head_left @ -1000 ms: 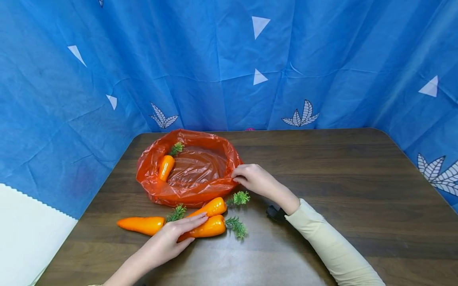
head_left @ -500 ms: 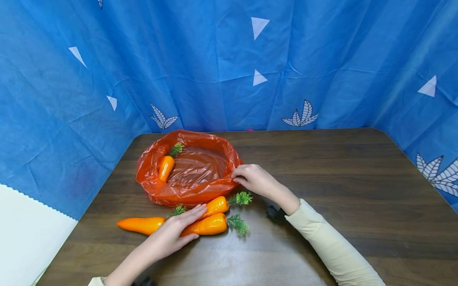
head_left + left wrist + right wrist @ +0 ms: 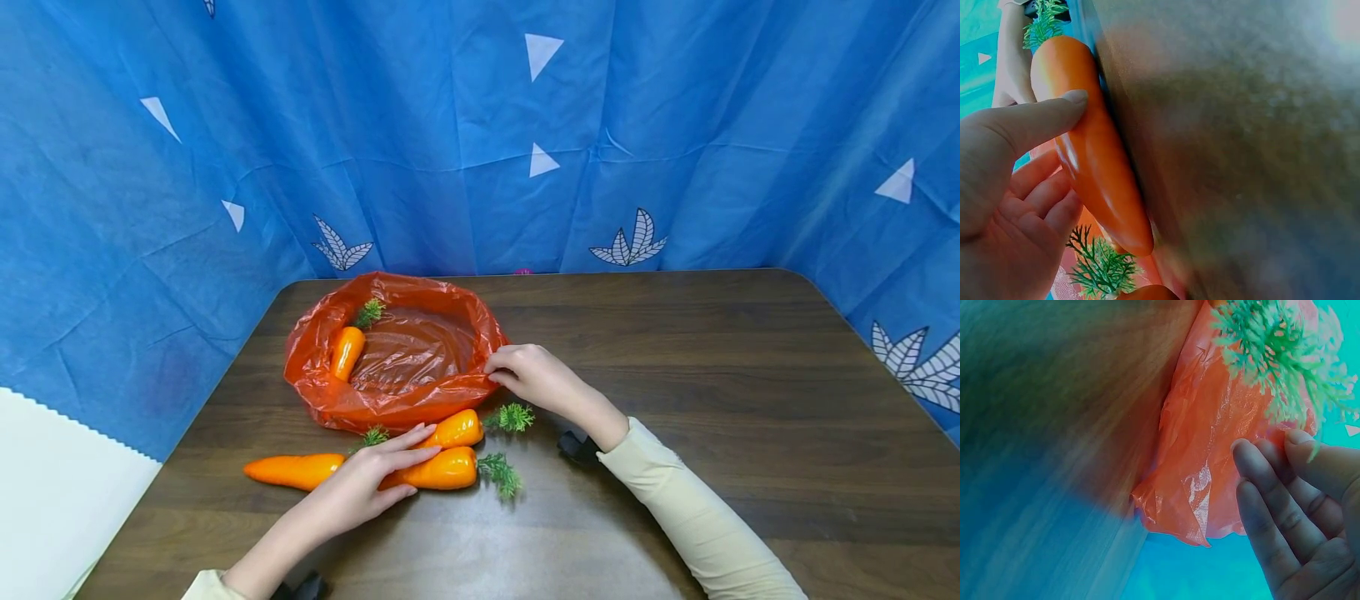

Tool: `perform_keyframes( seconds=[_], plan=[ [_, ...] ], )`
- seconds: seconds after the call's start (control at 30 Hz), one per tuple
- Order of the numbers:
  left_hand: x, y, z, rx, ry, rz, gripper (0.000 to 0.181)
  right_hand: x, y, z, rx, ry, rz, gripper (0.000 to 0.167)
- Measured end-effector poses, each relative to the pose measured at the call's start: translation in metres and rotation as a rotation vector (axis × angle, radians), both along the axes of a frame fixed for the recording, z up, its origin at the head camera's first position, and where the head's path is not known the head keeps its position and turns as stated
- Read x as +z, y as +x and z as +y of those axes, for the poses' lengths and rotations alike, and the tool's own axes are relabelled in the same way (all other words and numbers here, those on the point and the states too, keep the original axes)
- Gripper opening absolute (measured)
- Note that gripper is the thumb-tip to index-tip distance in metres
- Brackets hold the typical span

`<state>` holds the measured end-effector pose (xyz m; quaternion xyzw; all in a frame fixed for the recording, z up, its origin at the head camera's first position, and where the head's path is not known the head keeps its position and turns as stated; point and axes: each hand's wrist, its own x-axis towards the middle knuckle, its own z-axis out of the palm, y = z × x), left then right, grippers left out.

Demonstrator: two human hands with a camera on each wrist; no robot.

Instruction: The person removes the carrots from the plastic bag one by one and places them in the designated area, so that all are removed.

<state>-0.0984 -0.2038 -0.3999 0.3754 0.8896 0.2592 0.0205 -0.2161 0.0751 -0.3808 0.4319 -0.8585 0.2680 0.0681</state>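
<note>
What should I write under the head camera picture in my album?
Left hand on a carrot, right hand pinching the red bag, another carrot inside.

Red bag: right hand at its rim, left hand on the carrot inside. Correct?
No: the head view shows the left hand on carrots outside the red bag, in front of it. The right hand is at its rim, as stated.
</note>
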Motion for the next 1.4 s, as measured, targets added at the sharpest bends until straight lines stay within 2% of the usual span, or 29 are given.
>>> perform_keyframes(
  seconds=[0.17, 0.27, 0.43, 0.57, 0.87, 1.07, 1.2, 1.4],
  plan=[
    [0.0, 0.0, 0.003, 0.028, -0.028, -0.004, 0.056, 0.0, 0.001, 0.0, 0.0, 0.001, -0.002, 0.008],
    [0.001, -0.001, 0.005, 0.033, -0.029, -0.033, 0.055, 0.0, 0.0, 0.0, 0.001, 0.002, -0.005, 0.008],
    [0.001, -0.003, 0.006, -0.002, -0.003, -0.082, 0.053, 0.0, 0.0, 0.0, 0.006, 0.003, -0.004, 0.008],
    [0.0, -0.004, 0.005, -0.021, 0.005, -0.08, 0.052, 0.001, 0.0, 0.0, 0.005, 0.003, -0.001, 0.008],
    [0.001, -0.003, 0.005, -0.017, 0.003, -0.069, 0.055, -0.001, -0.001, 0.0, 0.007, -0.002, -0.007, 0.009],
    [0.002, -0.002, 0.001, -0.012, 0.051, -0.069, 0.057, -0.002, -0.002, 0.0, 0.01, -0.004, 0.001, 0.009],
    [0.006, -0.004, -0.004, -0.007, 0.095, -0.05, 0.055, -0.002, -0.002, 0.0, 0.009, -0.002, 0.011, 0.008],
    [0.021, -0.009, -0.013, 0.039, 0.143, -0.001, 0.056, -0.002, -0.002, 0.0, 0.015, -0.01, 0.005, 0.009]
  ],
)
